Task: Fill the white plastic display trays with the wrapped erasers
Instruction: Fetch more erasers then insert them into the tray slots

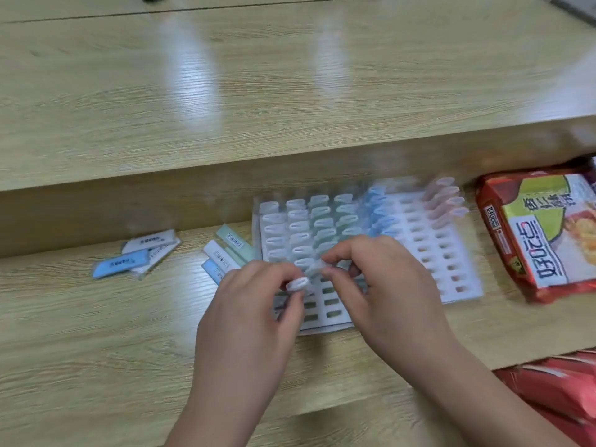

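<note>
Two white plastic display trays lie side by side on the lower wooden desk. The left tray [322, 327] holds several upright white and green wrapped erasers [303, 227]. The right tray [451, 285] carries a blue row [375, 209] and a pink row [446, 201], with many bare slots. My left hand [254, 304] and my right hand [371, 285] together pinch one white wrapped eraser [304, 279] just above the left tray's near rows. The frame is motion-blurred. Loose erasers lie left of the trays in two small piles [225, 253], [138, 253].
A raised wooden shelf [290, 91] runs across the back, its front edge just behind the trays. A red snack packet [541, 233] lies right of the trays, and red packaging [561, 388] sits at the lower right off the desk edge.
</note>
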`<state>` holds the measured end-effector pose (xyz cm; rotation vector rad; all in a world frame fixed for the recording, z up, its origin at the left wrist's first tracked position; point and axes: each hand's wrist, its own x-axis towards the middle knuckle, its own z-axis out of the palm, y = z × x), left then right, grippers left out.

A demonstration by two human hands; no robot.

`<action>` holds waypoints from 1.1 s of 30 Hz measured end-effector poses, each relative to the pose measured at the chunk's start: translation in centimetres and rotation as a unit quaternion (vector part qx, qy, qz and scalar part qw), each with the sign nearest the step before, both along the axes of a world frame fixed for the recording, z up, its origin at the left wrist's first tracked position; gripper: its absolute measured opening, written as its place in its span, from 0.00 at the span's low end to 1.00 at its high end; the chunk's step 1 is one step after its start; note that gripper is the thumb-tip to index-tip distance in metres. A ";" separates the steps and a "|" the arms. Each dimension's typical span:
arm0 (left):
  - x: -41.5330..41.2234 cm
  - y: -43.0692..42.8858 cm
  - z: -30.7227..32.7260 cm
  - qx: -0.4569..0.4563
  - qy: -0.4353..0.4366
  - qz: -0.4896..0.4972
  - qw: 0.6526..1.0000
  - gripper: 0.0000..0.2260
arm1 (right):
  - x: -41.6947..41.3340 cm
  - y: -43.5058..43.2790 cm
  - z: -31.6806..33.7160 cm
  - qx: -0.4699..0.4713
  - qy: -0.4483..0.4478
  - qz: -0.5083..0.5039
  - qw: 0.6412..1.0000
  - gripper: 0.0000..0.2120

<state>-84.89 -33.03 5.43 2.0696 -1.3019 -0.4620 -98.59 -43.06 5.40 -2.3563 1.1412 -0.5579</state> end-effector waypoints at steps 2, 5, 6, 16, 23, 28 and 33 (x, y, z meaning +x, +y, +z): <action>-0.1 -0.3 -0.4 0.001 0.001 0.012 1.000 0.06 | 0.1 -0.1 -0.4 0.004 -0.009 0.005 1.000 0.06; -0.2 -0.6 -0.8 0.015 0.006 0.035 0.999 0.08 | 0.1 -0.3 -0.8 0.001 -0.009 0.003 1.000 0.05; -0.1 -0.6 -0.8 0.019 0.000 0.036 0.999 0.08 | 0.1 -0.4 -0.8 -0.005 -0.007 0.006 1.000 0.05; -0.9 -1.7 -0.4 0.096 -0.096 -0.008 0.991 0.05 | -0.1 -0.4 -1.1 -0.111 0.025 0.079 0.990 0.07; -0.6 -0.7 -0.5 0.038 -0.085 0.002 0.996 0.05 | 0.0 -0.5 -0.7 -0.143 0.038 0.125 0.981 0.13; -0.3 -0.1 -0.7 0.002 -0.074 0.004 0.997 0.04 | -0.2 0.6 -1.7 -0.132 0.016 0.085 0.987 0.15; 1.9 1.2 -1.1 -0.025 -0.001 0.034 0.999 0.08 | 2.0 2.0 -1.3 -0.143 -0.028 0.026 0.989 0.11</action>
